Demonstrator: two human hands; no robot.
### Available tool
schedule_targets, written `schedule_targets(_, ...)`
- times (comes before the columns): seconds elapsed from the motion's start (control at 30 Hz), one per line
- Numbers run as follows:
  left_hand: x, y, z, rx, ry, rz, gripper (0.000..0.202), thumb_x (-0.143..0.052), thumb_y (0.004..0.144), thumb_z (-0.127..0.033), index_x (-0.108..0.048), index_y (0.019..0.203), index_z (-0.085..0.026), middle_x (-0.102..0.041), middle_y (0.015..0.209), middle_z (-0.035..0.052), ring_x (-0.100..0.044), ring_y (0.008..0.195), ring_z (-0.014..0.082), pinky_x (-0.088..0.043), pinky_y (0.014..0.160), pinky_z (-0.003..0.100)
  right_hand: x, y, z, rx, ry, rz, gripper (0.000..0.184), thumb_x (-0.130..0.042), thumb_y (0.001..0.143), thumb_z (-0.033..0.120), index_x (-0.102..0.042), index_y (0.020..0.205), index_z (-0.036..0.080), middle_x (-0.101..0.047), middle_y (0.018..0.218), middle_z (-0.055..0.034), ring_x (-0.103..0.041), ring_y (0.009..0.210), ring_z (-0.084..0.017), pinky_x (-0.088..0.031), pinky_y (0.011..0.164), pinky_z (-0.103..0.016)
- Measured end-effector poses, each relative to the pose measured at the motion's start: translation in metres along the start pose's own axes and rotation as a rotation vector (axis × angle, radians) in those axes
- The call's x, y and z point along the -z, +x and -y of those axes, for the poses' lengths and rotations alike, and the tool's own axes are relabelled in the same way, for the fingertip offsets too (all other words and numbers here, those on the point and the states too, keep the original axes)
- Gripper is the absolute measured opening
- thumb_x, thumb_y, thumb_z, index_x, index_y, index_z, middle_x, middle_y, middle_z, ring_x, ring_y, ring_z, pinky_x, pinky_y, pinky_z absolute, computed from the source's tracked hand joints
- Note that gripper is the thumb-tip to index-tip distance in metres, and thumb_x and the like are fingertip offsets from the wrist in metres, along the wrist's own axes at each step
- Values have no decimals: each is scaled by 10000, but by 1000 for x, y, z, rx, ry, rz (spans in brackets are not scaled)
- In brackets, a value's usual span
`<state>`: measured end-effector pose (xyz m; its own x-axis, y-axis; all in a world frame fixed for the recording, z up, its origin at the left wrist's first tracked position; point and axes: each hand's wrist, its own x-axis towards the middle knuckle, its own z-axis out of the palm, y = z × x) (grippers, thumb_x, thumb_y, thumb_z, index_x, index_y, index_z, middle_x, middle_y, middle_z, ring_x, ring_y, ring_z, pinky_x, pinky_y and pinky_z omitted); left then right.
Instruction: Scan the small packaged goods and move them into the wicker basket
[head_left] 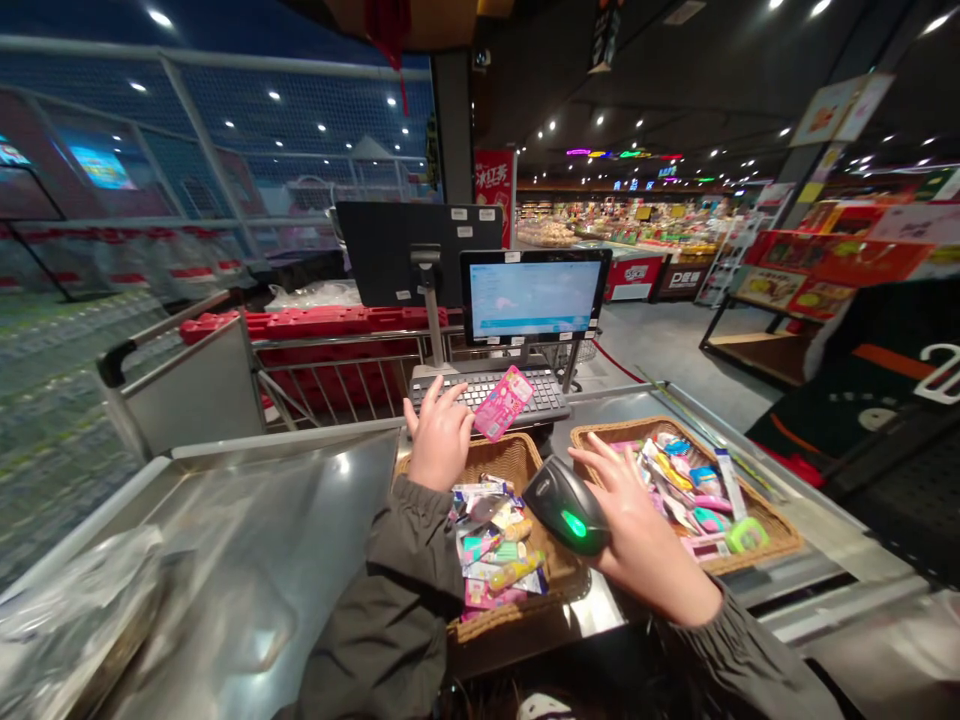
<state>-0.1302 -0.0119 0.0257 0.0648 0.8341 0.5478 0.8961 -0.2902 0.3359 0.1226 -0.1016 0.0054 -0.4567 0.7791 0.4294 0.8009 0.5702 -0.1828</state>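
My left hand (pixel 440 442) is over the left part of a black keyboard (pixel 551 390), fingers spread. Right beside its fingertips a pink printed packet (pixel 504 403) lies slanted over the keyboard. A black barcode scanner (pixel 564 508) with a lit green light is held in my right hand (pixel 626 515). Some fingers of that hand stretch forward past the scanner, and its handle is hidden. Below my hands is a wicker basket (pixel 566 590) of small colourful packets (pixel 502 545). Under and to the right of my right hand stands a second wicker basket (pixel 784 535) with mixed small goods (pixel 697 485).
A lit monitor (pixel 536 295) stands behind the keyboard, with the dark back of another screen (pixel 405 250) to its left. A metal counter (pixel 300 540) extends left, with clear plastic bags (pixel 82 600) at its near end. A metal railing (pixel 337 375) runs behind.
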Motion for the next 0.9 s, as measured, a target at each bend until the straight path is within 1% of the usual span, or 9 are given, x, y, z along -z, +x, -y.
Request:
schedule_targets(0.1, -1, 0, 2, 1, -3, 6, 216, -479, 919, -208, -625, 760, -217, -590, 1382, 27, -324, 1433, 289, -96, 1148, 684, 1, -1, 1, -1, -9, 6, 441, -578, 742, 184, -600, 1182, 167, -466, 1418, -185, -238, 1451, -391, -183, 1128, -707)
schedule_targets(0.2, -3, -1, 5, -7, 8, 19, 229, -472, 925, -215, -620, 750, -217, -592, 1378, 31, -323, 1434, 290, -101, 1147, 685, 0, -3, -1, -3, -16, -15, 465, -588, 733, 182, -592, 1198, 158, -474, 1412, -198, -251, 1443, -403, -177, 1124, -714)
schedule_targets(0.3, -5, -5, 9, -10, 27, 49, 235, -473, 923, -218, -627, 747, -220, -597, 1374, 29, -327, 1432, 293, -108, 1142, 690, -2, -6, -2, -3, -15, -15, 483, -588, 737, 190, -580, 1219, 154, -471, 1414, -202, -243, 1445, -405, -177, 1124, -714)
schedule_targets(0.4, -9, -13, 17, -3, 58, 82, 228, -487, 910, -209, -650, 751, -227, -612, 1354, 35, -340, 1425, 294, -112, 1146, 687, -4, -8, -2, -12, -9, 9, 463, -580, 753, 196, -588, 1214, 157, -472, 1413, -193, -244, 1445, -400, -179, 1129, -708)
schedule_targets(0.57, -16, -29, 40, -3, 109, 141, 240, -492, 897, -203, -687, 762, -238, -637, 1318, 48, -355, 1416, 293, -103, 1150, 686, -8, -8, -1, -19, 12, 40, 447, -577, 758, 204, -599, 1202, 156, -467, 1416, -188, -245, 1442, -399, -215, 1120, -701)
schedule_targets(0.7, -24, -44, 63, 67, 137, 186, 260, -489, 888, -196, -706, 750, -238, -663, 1278, 47, -386, 1395, 304, -108, 1132, 712, -14, -7, 0, -12, 29, 67, 467, -580, 750, 208, -596, 1215, 164, -464, 1416, -178, -243, 1442, -397, -212, 1126, -691)
schedule_targets(0.8, -34, -55, 79, 136, 160, 217, 284, -485, 878, -194, -716, 717, -230, -669, 1265, 63, -400, 1382, 324, -130, 1115, 730, -19, -6, 1, -7, 38, 80, 506, -577, 743, 204, -586, 1249, 191, -461, 1422, -159, -239, 1444, -396, -185, 1124, -707)
schedule_targets(0.9, -48, -62, 92, 162, 192, 277, 270, -503, 861, -194, -728, 716, -231, -659, 1280, 79, -387, 1387, 340, -133, 1104, 741, -24, -7, 2, 1, 40, 90, 532, -583, 739, 209, -579, 1272, 204, -464, 1423, -150, -237, 1445, -398, -161, 1123, -719)
